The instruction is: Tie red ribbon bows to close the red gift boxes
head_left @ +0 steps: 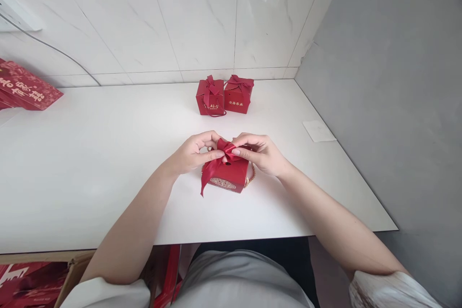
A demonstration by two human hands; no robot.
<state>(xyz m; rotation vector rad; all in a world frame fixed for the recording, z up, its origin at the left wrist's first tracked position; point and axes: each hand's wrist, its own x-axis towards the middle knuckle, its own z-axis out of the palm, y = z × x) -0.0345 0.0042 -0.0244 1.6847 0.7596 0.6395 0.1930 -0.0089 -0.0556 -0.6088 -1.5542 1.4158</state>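
Nearest, below the bench edge at left: an open carton (74, 269) containing red printed packaging. On the bench (108, 168), near its front edge, sits a red box (234, 176), slightly turned, with a gold cord (253, 173) at its side. The left hand (198, 153) and right hand (257, 153) both pinch the red ribbon (212, 170) above the box's top, thumbs against fingertips. One tail hangs over the front; the rear loops are partly hidden. In this inspector's judgement, tension should be even from both sides, the knot centred and the satin untwisted, without bearing down on the card, which could dent. Farther back, near the wall, two bow-topped boxes (211, 99) stand upright side by side.
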